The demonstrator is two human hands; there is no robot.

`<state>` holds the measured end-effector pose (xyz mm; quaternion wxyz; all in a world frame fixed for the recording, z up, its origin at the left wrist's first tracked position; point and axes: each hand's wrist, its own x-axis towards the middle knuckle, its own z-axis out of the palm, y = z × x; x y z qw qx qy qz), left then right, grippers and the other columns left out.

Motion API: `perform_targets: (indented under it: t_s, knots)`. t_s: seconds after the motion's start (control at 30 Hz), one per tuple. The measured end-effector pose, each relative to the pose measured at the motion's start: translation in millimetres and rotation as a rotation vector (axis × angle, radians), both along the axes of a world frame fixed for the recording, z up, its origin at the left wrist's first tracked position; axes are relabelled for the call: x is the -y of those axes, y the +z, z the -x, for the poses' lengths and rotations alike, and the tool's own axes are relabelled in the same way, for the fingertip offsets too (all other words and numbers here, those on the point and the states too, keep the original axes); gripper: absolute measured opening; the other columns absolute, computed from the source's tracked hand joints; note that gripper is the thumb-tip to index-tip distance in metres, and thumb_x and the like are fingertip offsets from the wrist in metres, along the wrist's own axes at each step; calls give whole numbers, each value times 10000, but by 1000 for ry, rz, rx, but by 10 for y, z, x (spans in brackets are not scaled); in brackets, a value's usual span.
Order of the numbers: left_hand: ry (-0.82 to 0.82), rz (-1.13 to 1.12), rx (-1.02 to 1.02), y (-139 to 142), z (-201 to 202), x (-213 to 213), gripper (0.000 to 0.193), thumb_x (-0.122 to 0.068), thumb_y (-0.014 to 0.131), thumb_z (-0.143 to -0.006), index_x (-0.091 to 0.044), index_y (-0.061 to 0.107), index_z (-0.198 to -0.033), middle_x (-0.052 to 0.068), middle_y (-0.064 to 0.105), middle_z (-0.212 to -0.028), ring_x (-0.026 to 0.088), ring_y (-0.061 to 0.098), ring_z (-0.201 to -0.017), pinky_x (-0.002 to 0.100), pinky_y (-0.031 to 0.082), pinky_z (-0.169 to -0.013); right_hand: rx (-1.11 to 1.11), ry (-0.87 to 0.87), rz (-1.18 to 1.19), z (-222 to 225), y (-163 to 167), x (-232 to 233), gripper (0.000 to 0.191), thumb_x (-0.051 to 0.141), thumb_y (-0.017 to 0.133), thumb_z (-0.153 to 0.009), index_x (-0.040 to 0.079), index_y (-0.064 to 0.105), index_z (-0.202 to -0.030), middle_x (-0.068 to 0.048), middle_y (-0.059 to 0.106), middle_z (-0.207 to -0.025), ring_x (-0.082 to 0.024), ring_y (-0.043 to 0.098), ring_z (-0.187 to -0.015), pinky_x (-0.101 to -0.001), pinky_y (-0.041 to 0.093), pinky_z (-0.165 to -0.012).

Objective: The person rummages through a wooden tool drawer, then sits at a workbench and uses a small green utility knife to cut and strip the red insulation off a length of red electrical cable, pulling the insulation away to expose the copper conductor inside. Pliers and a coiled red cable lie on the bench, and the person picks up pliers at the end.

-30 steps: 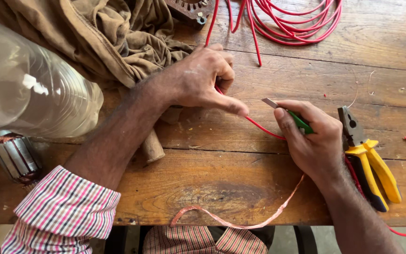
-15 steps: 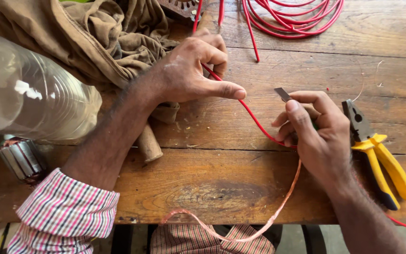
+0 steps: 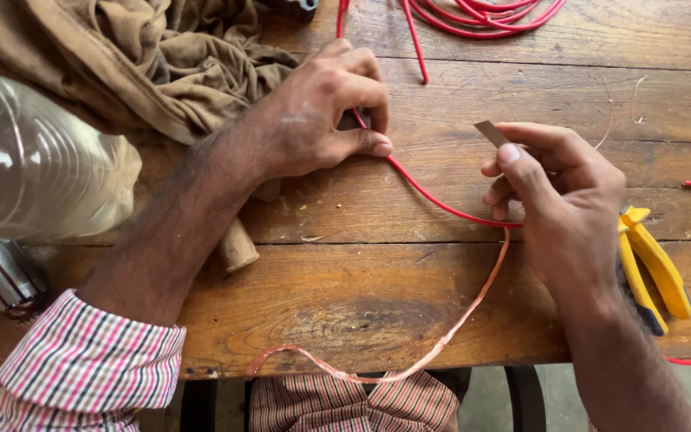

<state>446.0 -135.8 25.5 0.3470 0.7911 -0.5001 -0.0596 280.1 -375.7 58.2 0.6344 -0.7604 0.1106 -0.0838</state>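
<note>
— Left hand?
— Pressed down on the red wire, thumb and fingers pinching it against the wooden surface.
— Right hand?
— Closed around a small blade, probably touching the wire where bare copper strand begins. Yellow pliers just beside.

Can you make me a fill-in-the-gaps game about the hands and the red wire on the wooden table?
1. The left hand pins the thin red wire against the ____ table.
2. The right hand holds a small flat ____ blade.
3. The yellow-handled pliers lie beside the ____ hand.
4. The stripped wire end looks ____-coloured.

Missing words: wooden; metal; right; copper
</note>
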Motion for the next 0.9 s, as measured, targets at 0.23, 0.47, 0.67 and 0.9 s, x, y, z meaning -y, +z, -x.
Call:
perform_targets:
  t_s: [0.23, 0.47, 0.67, 0.9]
  knots:
    - [4, 25, -32, 32, -29, -17, 303, -347, 899, -831, -101, 725, -796, 38, 648, -944, 213, 557, -993, 406, 483, -872, 266, 187, 756, 63, -10, -219, 144, 75, 785, -1021, 35, 736, -1150, -99, 756, -989, -135, 742, -856, -256, 587, -764]
    - [6, 41, -48, 0, -62, -31, 350, -377, 917, -809, -95, 712, -786, 46, 646, -953, 232, 575, -1009, 435, 469, -904, 335, 257, 971, 34, -77, -350, 230, 36, 802, -965, 61, 762, -1190, -117, 749, -936, -188, 719, -747, -312, 561, -685]
    - [-15, 79, -30, -28, -91, -47, 364, -378, 921, -816, -91, 699, -809, 55, 645, -969, 250, 588, -1030, 440, 474, -926, 398, 255, 1047, 48, -146, -364, 221, 39, 789, -1001, 71, 752, -1216, -106, 755, -991, -199, 741, -829, -321, 585, -738]
    - [-2, 70, -36, -31, -80, -45, 356, -380, 918, -820, -100, 699, -795, 47, 643, -976, 231, 599, -1016, 432, 491, -911, 390, 278, 1046, 57, -149, -366, 245, 25, 775, -989, 66, 742, -1228, -91, 760, -996, -207, 746, -846, -330, 586, -751]
